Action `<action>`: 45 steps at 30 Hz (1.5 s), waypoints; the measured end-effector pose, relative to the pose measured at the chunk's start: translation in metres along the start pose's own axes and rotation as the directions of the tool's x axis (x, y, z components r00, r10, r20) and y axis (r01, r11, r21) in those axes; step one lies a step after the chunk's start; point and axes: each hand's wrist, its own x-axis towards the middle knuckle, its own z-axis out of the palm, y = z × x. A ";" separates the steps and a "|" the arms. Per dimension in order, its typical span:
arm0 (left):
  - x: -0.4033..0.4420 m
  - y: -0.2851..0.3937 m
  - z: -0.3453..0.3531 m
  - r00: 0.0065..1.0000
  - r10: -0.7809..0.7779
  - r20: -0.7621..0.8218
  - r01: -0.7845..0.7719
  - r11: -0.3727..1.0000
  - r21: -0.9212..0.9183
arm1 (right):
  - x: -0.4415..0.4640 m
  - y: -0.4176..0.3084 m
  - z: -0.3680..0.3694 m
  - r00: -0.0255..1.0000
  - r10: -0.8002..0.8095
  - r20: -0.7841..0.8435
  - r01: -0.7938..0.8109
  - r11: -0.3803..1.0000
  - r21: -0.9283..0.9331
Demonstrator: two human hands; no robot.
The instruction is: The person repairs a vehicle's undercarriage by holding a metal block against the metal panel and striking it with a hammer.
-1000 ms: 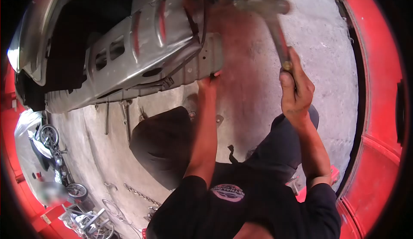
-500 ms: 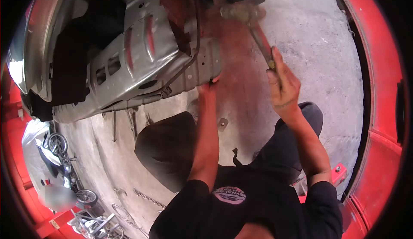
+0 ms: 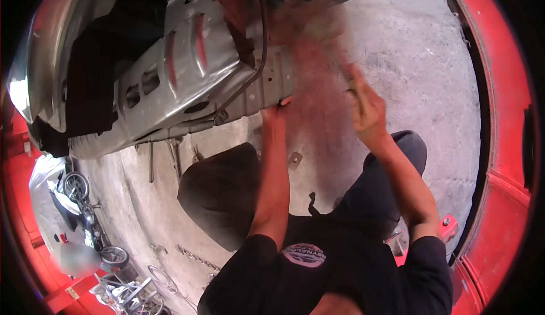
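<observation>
A silver-grey metal vehicle frame (image 3: pixel 198 71) fills the upper left, its end near the middle of the view. My left hand (image 3: pixel 276 110) grips the lower edge of that end, with most fingers hidden behind the metal. To the right, my right hand (image 3: pixel 368 108) is closed around the handle of a hammer (image 3: pixel 340 57). The hammer's head is smeared by motion, above and to the right of the frame's end, over the reddish patch of floor. Whether it touches anything cannot be made out.
Several tools, including a long bar (image 3: pixel 151 163), lie on the concrete floor (image 3: pixel 420 71) below the frame. A chain (image 3: pixel 196 256) is at lower left. Beyond it stand a motorcycle (image 3: pixel 85 213) and a blurred person. A red metal panel (image 3: pixel 511 105) borders the right.
The hammer and my right hand have moved left from a second ago, and the hammer is now more blurred. My left hand stays at the frame's edge. The camera view has shifted slightly.
</observation>
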 end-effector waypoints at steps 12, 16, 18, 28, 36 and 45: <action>0.000 -0.008 0.012 0.993 0.021 -0.112 -0.025 0.999 -0.036 | 0.030 -0.021 -0.005 0.973 0.002 -0.232 0.035 0.987 0.155; 0.007 0.008 -0.040 0.998 -0.033 0.044 0.027 0.991 0.132 | 0.012 0.030 0.025 0.993 0.025 0.115 -0.015 0.996 -0.084; 0.018 0.009 -0.033 0.997 0.006 0.081 -0.022 0.979 0.203 | 0.030 0.033 0.016 0.999 -0.024 0.047 0.026 0.999 -0.034; 0.004 -0.003 -0.028 0.933 -0.070 0.352 0.086 0.996 -0.030 | 0.004 0.005 -0.011 0.932 0.173 0.319 -0.122 0.977 -0.173; 0.000 -0.008 -0.019 0.978 0.033 0.204 -0.024 0.999 -0.046 | -0.018 -0.015 -0.017 0.987 -0.154 -0.034 0.156 0.987 0.041; 0.009 -0.002 -0.016 0.995 0.068 0.069 -0.066 0.997 -0.039 | 0.006 -0.035 -0.034 0.998 -0.060 0.008 0.059 0.992 0.112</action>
